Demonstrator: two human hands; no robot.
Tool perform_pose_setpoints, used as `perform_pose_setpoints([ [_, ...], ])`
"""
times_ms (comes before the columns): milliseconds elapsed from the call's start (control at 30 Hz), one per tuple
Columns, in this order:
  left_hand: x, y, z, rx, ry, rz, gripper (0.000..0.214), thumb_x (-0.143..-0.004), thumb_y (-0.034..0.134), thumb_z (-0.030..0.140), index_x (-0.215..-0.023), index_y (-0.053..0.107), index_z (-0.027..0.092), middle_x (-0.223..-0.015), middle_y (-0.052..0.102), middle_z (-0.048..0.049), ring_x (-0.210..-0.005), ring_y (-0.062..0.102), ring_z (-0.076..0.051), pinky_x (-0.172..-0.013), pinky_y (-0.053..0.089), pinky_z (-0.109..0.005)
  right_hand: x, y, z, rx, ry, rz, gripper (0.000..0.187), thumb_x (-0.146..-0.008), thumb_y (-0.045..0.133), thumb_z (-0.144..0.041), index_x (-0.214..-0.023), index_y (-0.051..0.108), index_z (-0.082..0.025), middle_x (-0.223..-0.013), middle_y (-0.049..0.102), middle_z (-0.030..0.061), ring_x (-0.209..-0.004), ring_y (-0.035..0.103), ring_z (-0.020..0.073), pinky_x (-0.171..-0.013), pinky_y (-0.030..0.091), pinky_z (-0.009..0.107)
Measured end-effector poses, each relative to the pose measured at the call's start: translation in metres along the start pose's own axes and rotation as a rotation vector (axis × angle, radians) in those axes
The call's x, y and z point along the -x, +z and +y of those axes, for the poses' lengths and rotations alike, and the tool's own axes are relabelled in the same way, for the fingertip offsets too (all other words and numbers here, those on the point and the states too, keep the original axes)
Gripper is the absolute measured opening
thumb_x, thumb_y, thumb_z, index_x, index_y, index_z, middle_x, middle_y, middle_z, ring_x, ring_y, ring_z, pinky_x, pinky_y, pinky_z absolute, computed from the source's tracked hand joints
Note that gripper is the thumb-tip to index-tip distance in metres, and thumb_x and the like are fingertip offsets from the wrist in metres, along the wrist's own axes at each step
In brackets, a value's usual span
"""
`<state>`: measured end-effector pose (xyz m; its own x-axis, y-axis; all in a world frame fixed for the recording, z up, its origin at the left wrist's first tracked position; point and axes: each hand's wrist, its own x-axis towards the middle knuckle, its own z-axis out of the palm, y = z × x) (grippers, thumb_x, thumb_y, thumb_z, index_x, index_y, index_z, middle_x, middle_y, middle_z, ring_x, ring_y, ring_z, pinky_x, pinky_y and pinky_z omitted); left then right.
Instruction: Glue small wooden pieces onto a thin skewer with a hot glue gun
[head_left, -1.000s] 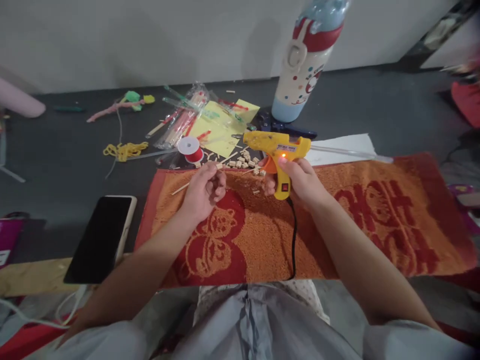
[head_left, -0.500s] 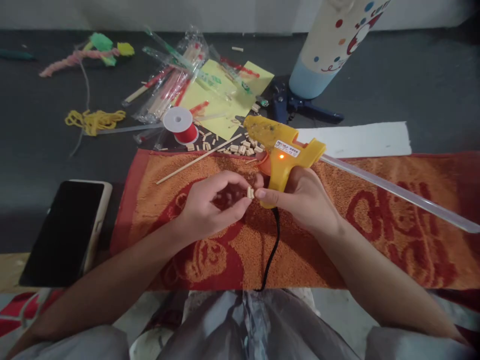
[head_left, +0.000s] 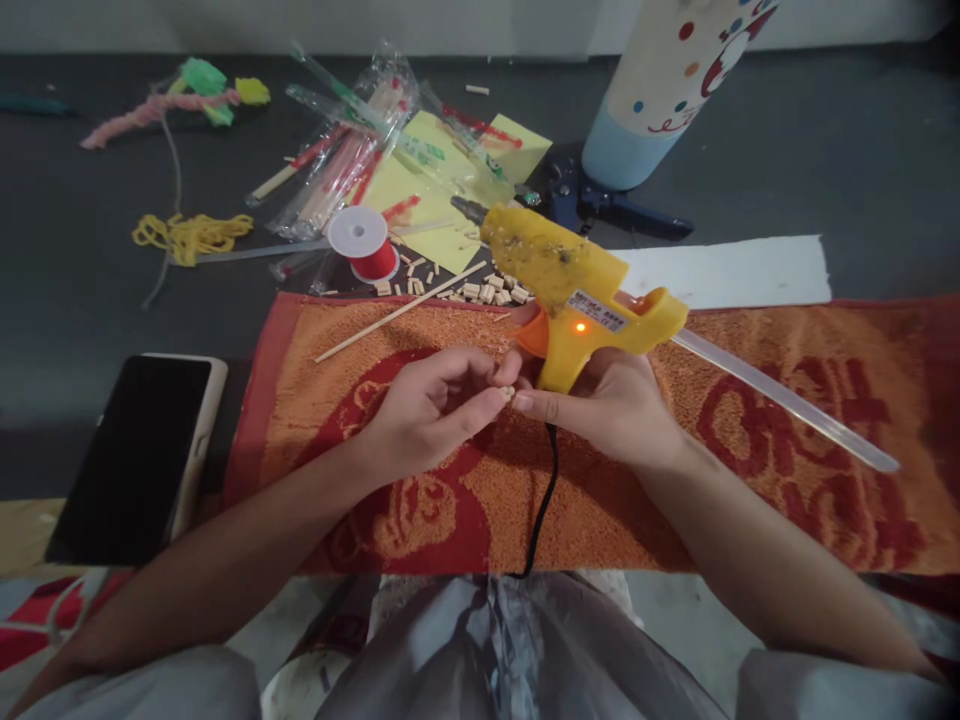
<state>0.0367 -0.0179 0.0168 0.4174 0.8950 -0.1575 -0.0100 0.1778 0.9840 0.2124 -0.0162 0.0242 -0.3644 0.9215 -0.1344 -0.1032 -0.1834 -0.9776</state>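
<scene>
Between the fingertips of my left hand [head_left: 446, 405] is a tiny bundle of cut wooden stick pieces [head_left: 508, 394], pinched closed. My right hand [head_left: 619, 400] is wrapped round the handle of a yellow hot glue gun [head_left: 566, 285], and its thumb tip reaches the bundle. The gun's orange light is on, and its dark nozzle points up and left. A clear glue stick [head_left: 787, 400] juts out of its back to the right. The black cord [head_left: 544, 510] drops from the handle over an orange towel [head_left: 637, 520] under both hands.
Several cut wooden pieces [head_left: 487, 290] lie beyond the towel near a long thin stick [head_left: 401, 312] and a spool of red thread [head_left: 373, 262]. Further back are yellow paper [head_left: 435, 240], blue pliers [head_left: 637, 212] and a tall bottle [head_left: 630, 150]. A phone [head_left: 131, 460] lies left.
The glue gun has tilted and shifted slightly right and down, so its nozzle now shows. The wooden bundle has turned in my left fingertips, its end now facing me.
</scene>
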Motion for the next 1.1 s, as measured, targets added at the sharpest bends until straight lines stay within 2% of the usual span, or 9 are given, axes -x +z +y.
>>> perform_pose_setpoints([
  [167,-0.0024,-0.0003,0.0029,0.039,-0.059,-0.07,0.029,-0.074,0.068,0.044,-0.069,0.052,0.02,-0.059,0.054,0.0026,-0.045,0.044,-0.006,-0.037,0.035,-0.019,-0.0001,-0.003,0.0012,0.055,0.006,0.012,0.022,-0.065,0.083,-0.035,-0.069,0.065,-0.022,-0.064,0.062,-0.0015,-0.057,0.057,0.0135,-0.056,0.053,0.03],
  [333,-0.0028,-0.0009,0.0041,0.051,-0.107,-0.113,0.031,-0.075,0.068,0.044,-0.066,0.052,0.019,-0.058,0.053,0.0021,-0.044,0.044,-0.006,-0.036,0.034,-0.017,0.0001,-0.0064,0.004,0.127,0.009,0.011,0.031,-0.06,0.086,-0.041,-0.071,0.066,-0.02,-0.068,0.063,0.0016,-0.064,0.057,0.0157,-0.061,0.051,0.032],
  [467,-0.0025,-0.0023,0.0027,0.078,-0.135,-0.143,0.031,-0.074,0.068,0.046,-0.073,0.055,0.017,-0.059,0.055,0.0017,-0.046,0.047,-0.006,-0.037,0.035,-0.016,0.0,-0.0068,0.0047,0.117,0.051,-0.02,0.036,-0.062,0.084,-0.046,-0.068,0.062,-0.018,-0.066,0.06,0.0014,-0.062,0.054,0.0137,-0.06,0.049,0.031],
  [667,-0.0027,-0.004,0.0026,0.083,-0.138,-0.17,0.023,-0.077,0.063,0.036,-0.078,0.055,0.015,-0.061,0.055,0.0026,-0.047,0.047,-0.005,-0.039,0.037,-0.015,0.0001,-0.005,0.003,0.043,0.073,0.007,0.045,-0.058,0.087,-0.04,-0.085,0.061,-0.016,-0.073,0.058,-0.0006,-0.064,0.053,0.0105,-0.062,0.049,0.027],
  [800,-0.0028,-0.0035,0.0044,0.069,-0.126,-0.17,0.018,-0.076,0.061,0.032,-0.077,0.054,0.015,-0.058,0.054,0.0039,-0.044,0.045,-0.004,-0.038,0.036,-0.015,0.0008,-0.0059,0.0052,0.078,0.089,-0.011,0.036,-0.061,0.084,-0.04,-0.073,0.059,-0.016,-0.074,0.056,0.0008,-0.064,0.051,0.011,-0.064,0.049,0.029],
  [933,-0.0023,-0.0029,0.0055,0.066,-0.132,-0.165,0.017,-0.076,0.06,0.031,-0.077,0.054,0.016,-0.058,0.055,0.0042,-0.043,0.045,-0.004,-0.038,0.036,-0.015,0.0019,-0.0077,0.0062,0.113,0.088,0.002,0.033,-0.064,0.082,-0.038,-0.069,0.057,-0.017,-0.077,0.057,0.0021,-0.062,0.048,0.0099,-0.065,0.05,0.03],
  [1100,-0.0017,-0.0038,0.0039,0.065,-0.147,-0.152,0.019,-0.077,0.062,0.033,-0.079,0.055,0.016,-0.058,0.054,0.0047,-0.043,0.046,-0.005,-0.039,0.036,-0.016,0.0019,-0.0084,0.0042,0.097,0.064,0.008,0.03,-0.067,0.082,-0.036,-0.074,0.061,-0.016,-0.076,0.055,0.0012,-0.066,0.051,0.0111,-0.063,0.048,0.028],
])
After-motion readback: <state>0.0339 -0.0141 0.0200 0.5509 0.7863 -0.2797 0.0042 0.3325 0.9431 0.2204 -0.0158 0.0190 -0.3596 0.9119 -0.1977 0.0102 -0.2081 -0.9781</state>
